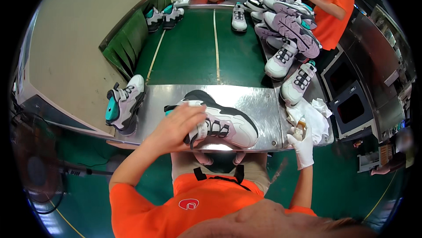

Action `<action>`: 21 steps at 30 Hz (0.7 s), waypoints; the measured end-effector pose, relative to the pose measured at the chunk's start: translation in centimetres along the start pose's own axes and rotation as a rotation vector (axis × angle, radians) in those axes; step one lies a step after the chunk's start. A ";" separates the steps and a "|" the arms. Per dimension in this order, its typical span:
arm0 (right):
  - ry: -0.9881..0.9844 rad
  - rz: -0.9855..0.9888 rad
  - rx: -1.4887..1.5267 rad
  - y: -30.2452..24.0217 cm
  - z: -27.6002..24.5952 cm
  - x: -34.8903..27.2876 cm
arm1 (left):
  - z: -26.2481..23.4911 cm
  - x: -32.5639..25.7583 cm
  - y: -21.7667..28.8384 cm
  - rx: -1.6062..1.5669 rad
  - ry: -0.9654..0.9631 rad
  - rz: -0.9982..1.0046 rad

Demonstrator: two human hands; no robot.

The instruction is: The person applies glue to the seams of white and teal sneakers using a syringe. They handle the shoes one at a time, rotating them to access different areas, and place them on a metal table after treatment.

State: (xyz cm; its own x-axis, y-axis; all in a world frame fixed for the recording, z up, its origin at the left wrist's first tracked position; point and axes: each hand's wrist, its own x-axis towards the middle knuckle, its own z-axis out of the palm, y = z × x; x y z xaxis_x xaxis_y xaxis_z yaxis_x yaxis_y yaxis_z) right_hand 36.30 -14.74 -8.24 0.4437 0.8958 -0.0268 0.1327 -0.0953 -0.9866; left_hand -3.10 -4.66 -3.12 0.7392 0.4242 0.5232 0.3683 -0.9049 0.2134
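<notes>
On the metal ledge before me a white, lilac and black sneaker lies tipped on its side, toe to the right and sole facing away. My bare left hand grips it around the heel and ankle opening. My right hand, in a white glove, is at the ledge's right end beside a crumpled white cloth. Its fingers curl around something small, pale and brownish that I cannot make out. Another sneaker with a teal heel stands at the ledge's left end. Just beyond the cloth rests one more sneaker.
A green conveyor belt runs away from the metal ledge, with two sneakers at its far left and a single sneaker at its far right. Sneakers are piled along the right side. Two co-workers in orange shirts handle shoes beyond.
</notes>
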 end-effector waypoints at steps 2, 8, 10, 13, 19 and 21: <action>-0.016 -0.012 -0.016 0.4 -0.9 -0.1 | 0.4 0.3 -0.1 0.064 0.032 -0.043; -0.083 0.077 -0.062 -1.8 -1.6 -0.2 | 0.0 -1.2 -0.1 -0.010 0.064 0.064; -0.084 0.068 -0.160 -1.5 -1.7 -0.2 | -0.4 -1.7 0.3 -0.015 0.040 0.048; -0.123 0.054 -0.262 -1.3 -2.2 -1.2 | -0.5 -2.3 1.1 -0.009 -0.013 -0.036; -0.355 0.049 0.367 -4.2 1.2 -3.8 | 0.5 -2.4 2.0 0.039 0.064 -0.125; -0.444 0.113 0.510 -4.9 1.6 -4.0 | 0.9 -2.4 2.3 0.064 0.107 -0.127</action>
State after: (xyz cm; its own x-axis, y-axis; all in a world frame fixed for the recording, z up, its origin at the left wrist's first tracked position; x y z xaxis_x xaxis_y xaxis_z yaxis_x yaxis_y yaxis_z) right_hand 32.49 -17.21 -3.56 0.0099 0.9959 -0.0902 -0.3756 -0.0799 -0.9233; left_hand -3.52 -7.72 -4.68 0.6210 0.5261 0.5810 0.4927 -0.8385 0.2326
